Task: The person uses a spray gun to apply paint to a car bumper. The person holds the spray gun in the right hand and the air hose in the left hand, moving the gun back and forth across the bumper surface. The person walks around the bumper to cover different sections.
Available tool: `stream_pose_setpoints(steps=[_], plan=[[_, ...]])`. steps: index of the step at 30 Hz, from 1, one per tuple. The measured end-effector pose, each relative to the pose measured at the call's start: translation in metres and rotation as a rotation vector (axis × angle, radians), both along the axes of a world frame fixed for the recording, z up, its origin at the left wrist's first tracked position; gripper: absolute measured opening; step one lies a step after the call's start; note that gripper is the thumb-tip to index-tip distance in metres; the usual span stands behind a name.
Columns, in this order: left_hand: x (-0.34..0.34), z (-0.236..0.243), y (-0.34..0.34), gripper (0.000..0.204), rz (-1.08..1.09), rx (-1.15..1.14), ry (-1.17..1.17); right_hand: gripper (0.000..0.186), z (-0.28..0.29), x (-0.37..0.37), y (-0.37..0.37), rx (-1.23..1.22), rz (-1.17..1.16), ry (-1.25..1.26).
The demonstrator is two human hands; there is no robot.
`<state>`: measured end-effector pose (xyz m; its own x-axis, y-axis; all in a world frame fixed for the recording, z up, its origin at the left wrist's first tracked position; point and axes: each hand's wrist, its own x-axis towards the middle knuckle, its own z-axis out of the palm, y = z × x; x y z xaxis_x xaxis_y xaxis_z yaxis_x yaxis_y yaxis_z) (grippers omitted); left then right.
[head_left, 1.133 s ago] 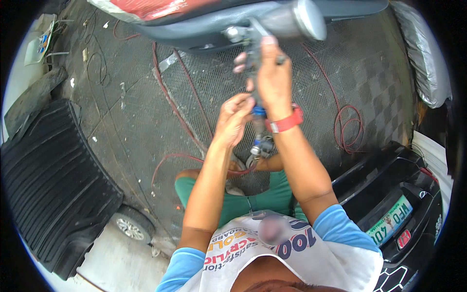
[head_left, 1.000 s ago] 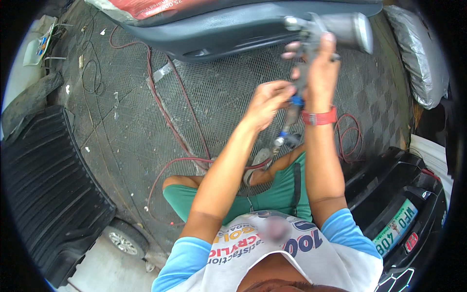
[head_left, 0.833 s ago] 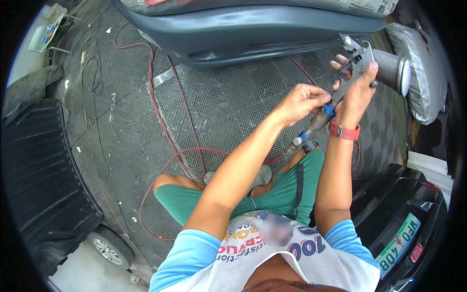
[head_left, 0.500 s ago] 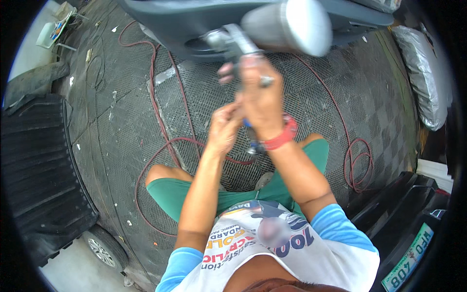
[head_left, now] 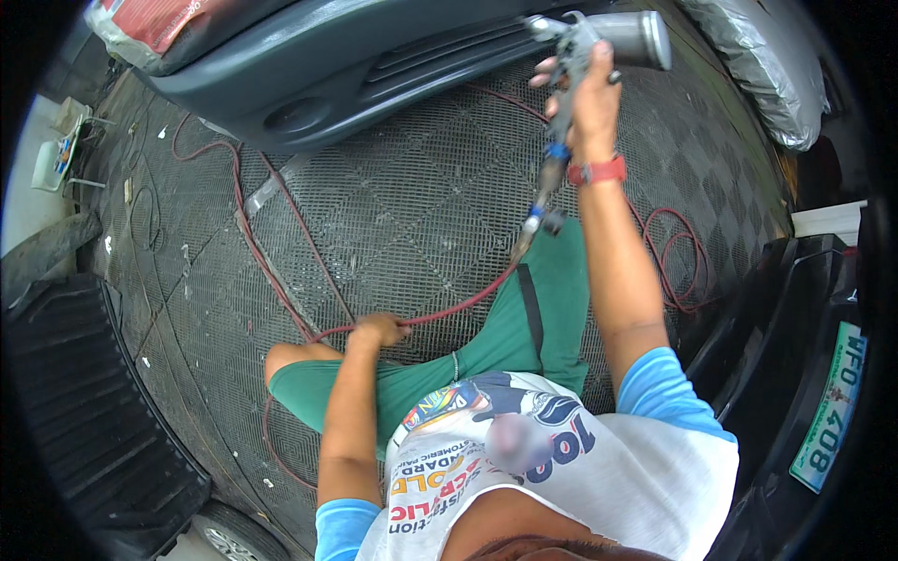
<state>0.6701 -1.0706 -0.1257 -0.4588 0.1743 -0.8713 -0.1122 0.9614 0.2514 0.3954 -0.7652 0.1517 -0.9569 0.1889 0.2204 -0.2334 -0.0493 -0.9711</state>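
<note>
In my right hand [head_left: 591, 117] I hold a spray gun [head_left: 578, 39] by its handle, with a grey cylindrical cup [head_left: 644, 42] on its far right side. The fingers wrap round the grip; one or two show past its left side. A red air hose [head_left: 468, 304] runs from the fitting [head_left: 535, 221] below the handle toward my left knee. My left hand [head_left: 382, 329], low beside that knee, is closed on the hose. A dark grey car bumper [head_left: 327, 70] lies across the top, just left of the gun's nozzle.
Red hose [head_left: 245, 206] trails over the dark grid floor mat [head_left: 393, 215]. Silver wrapped material [head_left: 762, 70] lies far right. A black bumper with a licence plate [head_left: 828, 411] stands near right, and a black ribbed panel [head_left: 84, 411] at left above a wheel [head_left: 234, 542].
My left hand has come away from the spray gun's handle down to the hose. The spray gun has swung right with my right hand. The view has shifted, showing more of the bumper.
</note>
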Motion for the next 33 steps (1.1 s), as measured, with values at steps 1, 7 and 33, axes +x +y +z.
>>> stream_pose_setpoints(steps=[1, 7, 33], plan=[[-0.009, 0.01, -0.011, 0.051, -0.016, -0.146, -0.031, 0.07, 0.0, -0.016, 0.022, -0.027, -0.058, 0.028], [-0.023, 0.068, -0.121, 0.047, 0.297, -0.343, 0.05, 0.068, -0.007, -0.103, 0.118, -0.048, -0.286, 0.082], [0.047, 0.106, -0.197, 0.049, 0.696, -1.178, 1.043, 0.051, -0.121, 0.041, -0.111, -0.159, 0.468, -0.022]])
